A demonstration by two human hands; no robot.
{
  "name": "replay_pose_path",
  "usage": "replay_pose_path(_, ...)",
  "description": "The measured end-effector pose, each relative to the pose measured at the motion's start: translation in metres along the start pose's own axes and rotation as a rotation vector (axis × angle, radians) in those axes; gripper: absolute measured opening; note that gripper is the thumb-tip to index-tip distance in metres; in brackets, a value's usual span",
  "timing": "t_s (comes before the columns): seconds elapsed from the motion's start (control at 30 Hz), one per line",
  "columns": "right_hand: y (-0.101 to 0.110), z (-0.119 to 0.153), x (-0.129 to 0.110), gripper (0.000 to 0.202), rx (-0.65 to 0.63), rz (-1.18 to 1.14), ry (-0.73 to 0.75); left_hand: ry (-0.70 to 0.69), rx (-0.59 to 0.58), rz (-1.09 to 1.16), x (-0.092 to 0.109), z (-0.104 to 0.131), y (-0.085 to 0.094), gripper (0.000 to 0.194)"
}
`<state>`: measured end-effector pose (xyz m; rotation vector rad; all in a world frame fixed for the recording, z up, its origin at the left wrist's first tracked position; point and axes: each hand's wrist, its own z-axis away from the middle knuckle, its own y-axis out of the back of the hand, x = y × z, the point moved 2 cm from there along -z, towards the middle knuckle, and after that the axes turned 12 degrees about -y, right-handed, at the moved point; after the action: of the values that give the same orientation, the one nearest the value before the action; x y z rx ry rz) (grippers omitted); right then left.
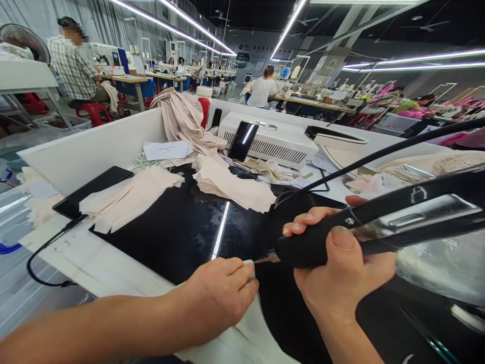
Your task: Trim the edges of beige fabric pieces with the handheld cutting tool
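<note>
My right hand (344, 278) grips a black corded hand tool (306, 247) with a silver metal part along its body. Its narrow copper-coloured tip (268, 258) points left, towards my left hand (223, 293). The fingers of my left hand are closed in a pinch, and a small pale piece (249, 262) shows between them, touching or nearly touching the tip. What that piece is cannot be made out. Both hands are over the front edge of a glossy black work surface (197, 227). Beyond them lie a stack of pale beige fabric pieces (235, 184) and another pile (132, 197) to the left.
A black cable (379, 154) arches across the right side. Behind the fabric stand a phone (243, 141) and a white vented box (273, 141). A dark tablet (93, 187) lies at the left edge. People sit at sewing machines in the background.
</note>
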<state>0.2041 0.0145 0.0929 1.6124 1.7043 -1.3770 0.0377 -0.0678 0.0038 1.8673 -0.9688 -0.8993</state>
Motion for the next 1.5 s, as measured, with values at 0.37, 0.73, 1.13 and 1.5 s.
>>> replay_pose_path(0.37, -0.001, 0.002, 0.002, 0.054, 0.009, -0.003, -0.008, 0.007, 0.011, -0.017, 0.001, -0.002, 0.001, 0.02)
replay_pose_path(0.73, -0.003, -0.002, 0.003, 0.051, 0.027, -0.009, 0.012, 0.038, 0.111, -0.073, 0.001, -0.002, 0.003, 0.019)
replay_pose_path(1.13, -0.008, 0.002, 0.006, 0.05, 0.038, -0.013, -0.007, 0.076, 0.158, -0.057, 0.001, -0.003, 0.003, 0.012)
replay_pose_path(1.5, -0.012, 0.007, 0.006, 0.055, -0.026, -0.047, -0.006, 0.076, 0.206, -0.075, 0.001, -0.004, 0.001, 0.01)
